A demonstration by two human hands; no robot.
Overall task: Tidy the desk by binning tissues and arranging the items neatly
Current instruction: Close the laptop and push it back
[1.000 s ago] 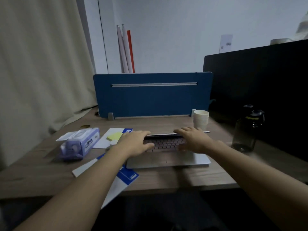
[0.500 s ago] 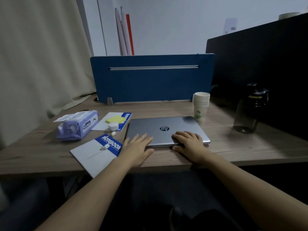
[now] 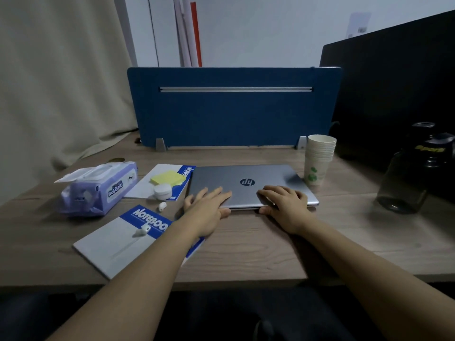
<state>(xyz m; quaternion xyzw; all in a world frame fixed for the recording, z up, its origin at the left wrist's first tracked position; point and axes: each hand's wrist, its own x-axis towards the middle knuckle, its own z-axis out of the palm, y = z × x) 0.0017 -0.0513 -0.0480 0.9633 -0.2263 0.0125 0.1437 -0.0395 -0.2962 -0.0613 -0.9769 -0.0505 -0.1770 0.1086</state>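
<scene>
blue divider panel [image 3: 234, 114], beige curtain [image 3: 56, 77], white wall [image 3: 258, 28], black partition [image 3: 394, 89]

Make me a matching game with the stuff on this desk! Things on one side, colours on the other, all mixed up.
Things:
1. laptop
2. sticky notes
3. wipes pack
4. water bottle

Colours:
A. purple
B. dark, nearly black
C. silver
D. yellow

Pairs: 1-C, 2-D, 3-A, 4-B

body: two bare forearms; hands [image 3: 209, 212] bare; sleeves out of view
</scene>
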